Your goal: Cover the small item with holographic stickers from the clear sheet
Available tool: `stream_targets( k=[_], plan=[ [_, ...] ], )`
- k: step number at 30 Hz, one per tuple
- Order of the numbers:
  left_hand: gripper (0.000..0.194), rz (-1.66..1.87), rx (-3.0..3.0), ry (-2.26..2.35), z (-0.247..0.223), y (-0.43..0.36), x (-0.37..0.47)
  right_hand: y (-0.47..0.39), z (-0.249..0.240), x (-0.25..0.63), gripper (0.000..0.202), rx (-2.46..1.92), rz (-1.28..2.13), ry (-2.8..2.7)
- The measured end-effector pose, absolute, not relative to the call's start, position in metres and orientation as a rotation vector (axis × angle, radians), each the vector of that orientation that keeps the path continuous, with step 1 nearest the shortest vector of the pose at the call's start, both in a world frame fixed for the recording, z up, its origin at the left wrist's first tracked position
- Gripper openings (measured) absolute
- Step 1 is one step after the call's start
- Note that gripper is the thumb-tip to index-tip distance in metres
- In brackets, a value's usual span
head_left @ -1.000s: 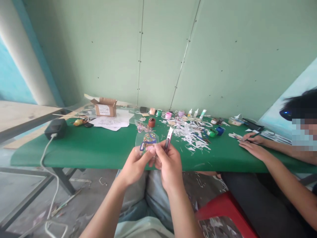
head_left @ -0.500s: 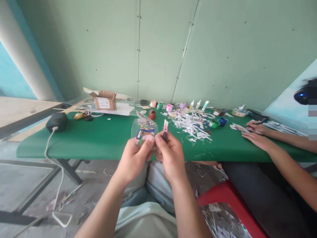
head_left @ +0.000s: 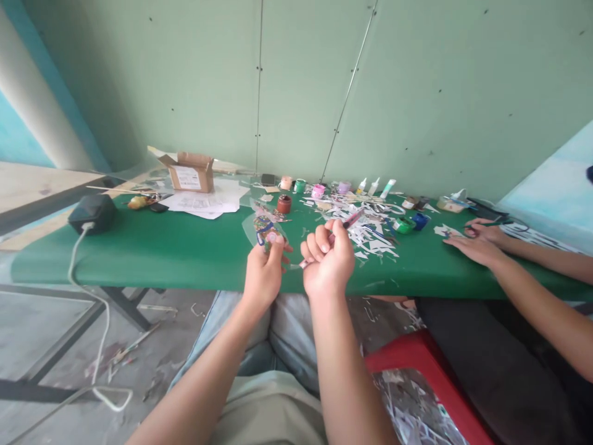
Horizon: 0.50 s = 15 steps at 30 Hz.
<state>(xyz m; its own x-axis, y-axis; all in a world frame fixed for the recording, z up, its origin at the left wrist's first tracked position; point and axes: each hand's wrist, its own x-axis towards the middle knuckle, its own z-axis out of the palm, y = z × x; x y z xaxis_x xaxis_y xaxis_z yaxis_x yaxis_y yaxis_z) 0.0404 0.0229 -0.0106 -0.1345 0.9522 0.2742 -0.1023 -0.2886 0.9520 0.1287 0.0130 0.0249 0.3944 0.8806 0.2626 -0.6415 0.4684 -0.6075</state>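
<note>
Between the thumb and fingers of my left hand (head_left: 263, 272) is a small painted cutout (head_left: 266, 230), blue, brown and pink, with clear plastic film around it. My right hand (head_left: 328, 258) is a fist around a pink utility knife (head_left: 348, 221). One end of the knife points up and right, and the other sticks out low on the left, near the film. The two hands are apart, just above the front part of the green table (head_left: 194, 247). A brown paint jar (head_left: 284, 204) stands beyond the cutout.
White paper scraps (head_left: 373, 238) are heaped right of my hands. Green (head_left: 404, 225) and blue (head_left: 420, 221) paint jars stand beside them. A co-worker's hands (head_left: 477, 244) work at the right. A cardboard box (head_left: 189, 173) and black adapter (head_left: 91, 213) are left.
My right hand has turned and moved away from the cutout, tilting the knife from upright to slanting right. My left hand has shifted slightly away from me with the cutout, which now leans left.
</note>
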Motion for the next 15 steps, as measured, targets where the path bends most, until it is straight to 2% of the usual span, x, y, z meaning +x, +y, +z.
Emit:
stream_targets(
  k=[4,7,11,15],
  plan=[
    [0.037,1.453,1.439,1.172,-0.023,0.048,0.05,0.038,0.017,0.122,0.039,-0.404,0.987,-0.586],
    [0.03,1.356,1.735,1.45,-0.026,0.073,0.051,0.066,0.005,0.122,0.035,-0.432,0.977,-0.617],
    [0.026,1.217,1.804,1.614,-0.029,0.119,0.051,0.117,-0.019,0.152,0.031,-0.823,0.779,-0.504],
    [0.024,1.028,1.823,1.749,-0.034,0.155,0.051,0.156,-0.048,0.183,0.03,-1.001,0.777,-0.554]
  ],
)
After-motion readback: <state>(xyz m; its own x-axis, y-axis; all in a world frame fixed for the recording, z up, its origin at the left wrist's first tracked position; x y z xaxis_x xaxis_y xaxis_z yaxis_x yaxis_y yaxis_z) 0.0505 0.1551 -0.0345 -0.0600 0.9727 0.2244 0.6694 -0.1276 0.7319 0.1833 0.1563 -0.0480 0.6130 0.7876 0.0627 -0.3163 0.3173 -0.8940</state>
